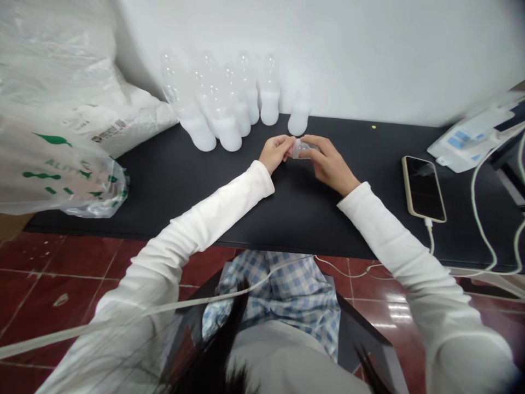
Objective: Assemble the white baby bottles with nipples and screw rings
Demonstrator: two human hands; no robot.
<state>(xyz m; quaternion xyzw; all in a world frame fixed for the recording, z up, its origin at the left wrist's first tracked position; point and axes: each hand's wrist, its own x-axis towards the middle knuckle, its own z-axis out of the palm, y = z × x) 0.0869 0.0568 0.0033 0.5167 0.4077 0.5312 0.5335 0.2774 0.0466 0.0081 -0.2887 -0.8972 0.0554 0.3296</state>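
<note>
My left hand [275, 152] and my right hand [328, 163] meet over the black table [172, 180], both with fingers closed around a small clear plastic piece [302, 148] held between them. It looks like a small transparent cap or bottle part; its exact shape is hard to tell. Just beyond my hands, several white bottles with clear domed tops [223, 109] stand in a row against the white wall. A shorter white bottle without a top [298, 117] stands nearest my hands.
A large plastic bag with green print [61, 164] lies at the table's left end, more white bags behind it. A phone [424, 187] on a white cable lies at the right. A white-and-blue device [471, 137] sits at the far right.
</note>
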